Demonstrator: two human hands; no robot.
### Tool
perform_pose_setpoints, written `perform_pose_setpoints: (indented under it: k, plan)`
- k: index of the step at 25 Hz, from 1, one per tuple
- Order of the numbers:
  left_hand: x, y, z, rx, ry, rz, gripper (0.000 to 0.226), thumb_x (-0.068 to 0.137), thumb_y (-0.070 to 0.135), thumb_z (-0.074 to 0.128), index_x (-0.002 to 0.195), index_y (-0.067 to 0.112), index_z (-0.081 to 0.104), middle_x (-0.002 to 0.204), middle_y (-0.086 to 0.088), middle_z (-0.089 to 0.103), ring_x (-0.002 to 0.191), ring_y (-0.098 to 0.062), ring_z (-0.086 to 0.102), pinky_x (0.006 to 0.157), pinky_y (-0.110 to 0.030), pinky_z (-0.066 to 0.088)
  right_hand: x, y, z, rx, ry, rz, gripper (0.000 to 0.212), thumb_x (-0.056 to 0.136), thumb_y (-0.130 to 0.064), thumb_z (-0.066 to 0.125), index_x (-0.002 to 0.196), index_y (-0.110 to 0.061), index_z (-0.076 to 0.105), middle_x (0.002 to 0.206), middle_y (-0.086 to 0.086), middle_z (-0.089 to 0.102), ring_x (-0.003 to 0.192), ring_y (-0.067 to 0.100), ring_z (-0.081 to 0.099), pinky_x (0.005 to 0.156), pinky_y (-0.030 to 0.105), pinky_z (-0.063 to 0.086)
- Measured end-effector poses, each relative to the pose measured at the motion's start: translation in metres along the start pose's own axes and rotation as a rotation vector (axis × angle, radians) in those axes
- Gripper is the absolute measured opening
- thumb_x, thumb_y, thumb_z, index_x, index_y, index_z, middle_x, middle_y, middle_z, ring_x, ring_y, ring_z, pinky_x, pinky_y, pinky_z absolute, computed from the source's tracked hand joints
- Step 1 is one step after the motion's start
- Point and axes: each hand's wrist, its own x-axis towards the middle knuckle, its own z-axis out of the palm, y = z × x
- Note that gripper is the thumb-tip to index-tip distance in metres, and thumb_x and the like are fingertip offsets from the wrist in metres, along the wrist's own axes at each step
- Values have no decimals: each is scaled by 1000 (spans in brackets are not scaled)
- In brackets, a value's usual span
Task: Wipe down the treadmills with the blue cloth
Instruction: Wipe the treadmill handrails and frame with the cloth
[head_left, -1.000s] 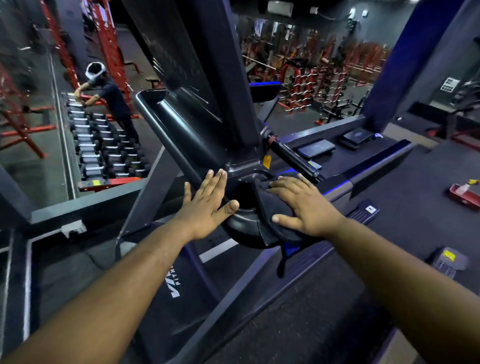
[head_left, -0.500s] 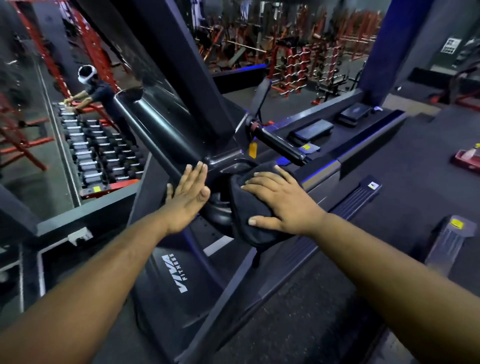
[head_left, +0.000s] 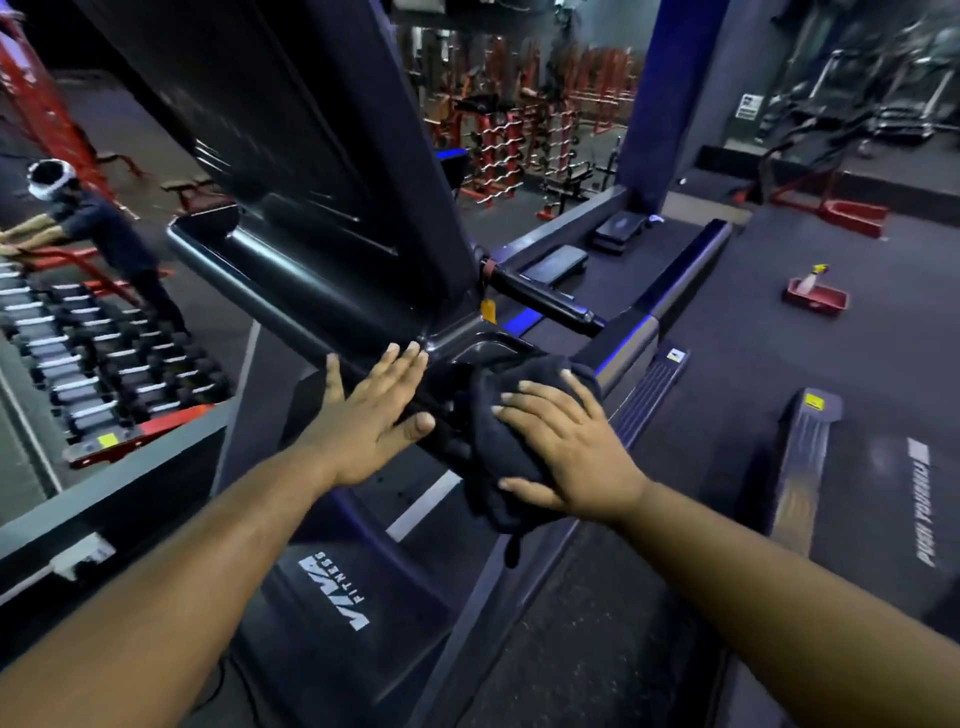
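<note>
The right hand (head_left: 576, 447) presses the cloth (head_left: 498, 447) flat-fingered on the treadmill (head_left: 322, 249) console; beside it, the left hand (head_left: 371, 415) rests open.

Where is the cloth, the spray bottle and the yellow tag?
cloth (head_left: 498, 447): head view, on its bunched middle beside the fingers.
spray bottle (head_left: 811, 278): head view, on its body inside the red tray.
yellow tag (head_left: 488, 310): head view, on its flat face.

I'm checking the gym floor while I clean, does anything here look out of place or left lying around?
One thing: a red tray holding a spray bottle sits alone on the open floor to the right, where someone could trip on it. Otherwise nothing stands out; the right hand presses the cloth on the treadmill and the left hand lies flat beside it.
</note>
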Motion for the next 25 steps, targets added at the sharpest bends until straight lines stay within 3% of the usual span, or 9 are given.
perform_pose_setpoints:
  k: [2, 5, 8, 12, 14, 16, 19, 22, 25]
  plan:
    - [5, -17, 2, 37, 35, 78, 104, 71, 90, -12, 156, 30, -12, 162, 15, -17, 148, -2, -21, 114, -56, -25, 3, -13, 4, -78, -25, 115, 66, 85, -68, 54, 127, -19, 63, 127, -1, 63, 132, 21, 51, 117, 55, 26]
    - [17, -32, 6, -17, 102, 198, 102, 79, 87, -6, 158, 25, 11, 166, 9, 7, 152, -6, -1, 120, -52, -15, 59, -60, 8, -175, -153, 361, 58, 85, -66, 37, 94, -17, 67, 94, 0, 70, 103, 24, 63, 113, 52, 30]
    - [24, -39, 6, -116, 104, 270, 103, 81, 85, -5, 157, 21, 19, 164, 7, 15, 152, -8, 6, 121, -48, -14, 101, -87, 9, -170, -328, 498, 70, 87, -65, 13, 92, -18, 65, 90, 3, 71, 94, 26, 65, 109, 48, 31]
    - [22, -42, 4, -134, 83, 276, 107, 74, 88, -13, 158, 25, 7, 165, 10, 7, 151, -6, 0, 121, -46, -15, 53, -72, 6, -187, -177, 327, 56, 89, -65, 46, 118, -20, 63, 110, -4, 67, 115, 20, 59, 116, 46, 27]
    - [22, -42, 4, -150, 67, 268, 108, 71, 89, -15, 157, 27, 3, 165, 12, 3, 151, -5, -4, 120, -46, -15, 35, -55, -2, -170, -194, 259, 59, 84, -69, 52, 118, -22, 65, 114, -5, 66, 121, 19, 57, 116, 45, 27]
    - [23, -42, 5, -178, 71, 258, 108, 70, 90, -16, 157, 28, 0, 165, 12, 4, 151, -5, -4, 119, -43, -18, 59, -55, -3, -214, -304, 361, 56, 84, -72, 42, 93, -22, 67, 96, -2, 69, 106, 22, 63, 110, 44, 32]
    - [24, -47, 6, -230, 57, 260, 106, 70, 89, -16, 157, 30, -5, 166, 7, 8, 151, -2, -4, 118, -36, -22, 116, -85, 8, -216, -438, 524, 63, 84, -69, 11, 67, -21, 48, 74, 3, 69, 80, 27, 65, 96, 43, 39]
    - [24, -48, 3, -273, 36, 270, 108, 69, 91, -16, 157, 30, -4, 166, 8, 8, 150, 2, -5, 117, -33, -23, 106, -92, 12, -228, -336, 516, 58, 91, -65, 26, 86, -19, 61, 89, 3, 71, 92, 26, 66, 102, 44, 38]
    - [22, -46, 2, -279, 35, 270, 109, 68, 91, -15, 157, 30, -5, 166, 7, 6, 150, 1, -6, 118, -35, -22, 43, -74, 3, -185, -207, 290, 66, 89, -65, 48, 139, -21, 53, 137, -4, 59, 134, 18, 49, 116, 51, 27]
